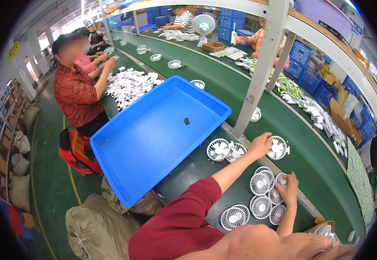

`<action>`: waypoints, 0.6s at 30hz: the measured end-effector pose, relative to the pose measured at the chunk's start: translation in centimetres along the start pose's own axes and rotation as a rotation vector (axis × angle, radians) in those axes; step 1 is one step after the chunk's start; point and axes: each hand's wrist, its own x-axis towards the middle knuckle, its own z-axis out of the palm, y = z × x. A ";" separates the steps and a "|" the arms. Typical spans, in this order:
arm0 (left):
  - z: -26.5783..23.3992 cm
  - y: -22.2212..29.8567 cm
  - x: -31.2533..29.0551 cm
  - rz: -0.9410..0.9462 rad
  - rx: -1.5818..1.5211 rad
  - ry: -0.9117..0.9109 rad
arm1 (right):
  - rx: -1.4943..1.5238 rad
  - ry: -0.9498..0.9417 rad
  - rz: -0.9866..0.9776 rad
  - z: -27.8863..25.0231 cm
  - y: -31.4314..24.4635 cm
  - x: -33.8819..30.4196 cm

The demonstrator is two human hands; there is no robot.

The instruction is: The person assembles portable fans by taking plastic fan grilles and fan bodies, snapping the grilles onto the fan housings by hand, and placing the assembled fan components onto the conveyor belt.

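My left hand [260, 145] reaches over the green belt, its fingers closed at the edge of a round white fan head [277, 148] with its blades showing. My right hand [289, 190] has its fingers curled round a white fan guard [281, 179] at the right side of a cluster. In that cluster several round slotted guards [260, 207] lie stacked and overlapping on the dark table [175, 186]. Nearer me lie two more guards [232, 218], one partly over the other. Left of my left forearm sit two fan heads [218, 150] with blades visible.
A large blue tray [162, 143] holding a small black piece [186, 121] stands at left. Beyond it lies a heap of white parts [132, 84], with a person in red [73, 86] beside it. A white post [258, 69] rises by the belt [223, 97]. Sacks [99, 225] stand lower left.
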 end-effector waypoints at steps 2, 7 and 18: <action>-0.2 -1.3 -1.6 -0.133 -0.267 0.016 | 0.073 -0.102 0.137 -0.7 -2.2 0.6; 3.4 0.9 -3.8 -0.425 -1.028 -0.057 | 0.113 0.080 0.221 -2.9 1.5 0.7; 1.3 3.3 -6.1 -0.680 -1.374 -0.462 | 0.227 0.374 -0.185 -1.1 -8.6 1.9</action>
